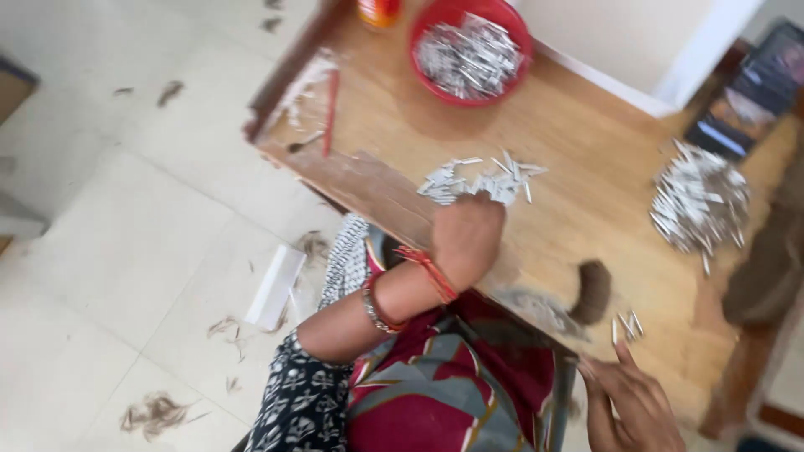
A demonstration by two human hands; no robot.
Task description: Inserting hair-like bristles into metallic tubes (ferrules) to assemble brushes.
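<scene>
On the light-brown wooden tabletop (578, 167), the left hand (466, 234) rests knuckles-up at the near edge, its fingers curled under and out of sight, so whether they grasp anything cannot be told; its wrist carries red thread and a metal bangle; just beyond the knuckles, touching or nearly so, lies a small scatter of short silver-white metal strips (481, 180); the right hand (630, 406) hovers low at the table's near corner, fingers loosely spread and released, holding nothing visible; just above its fingertips sit a few loose silver strips (626, 325), and beside those a dark brown tuft of hair (593, 290); farther right a larger heap of the same silver strips (698, 203) lies well apart from both hands; at the far edge a round red plastic bowl (470, 50) holds more strips; near the left corner lies a clear plastic bag with a red stick (314, 100); below, the pale tiled floor (109, 209) bears wisps of hair.
</scene>
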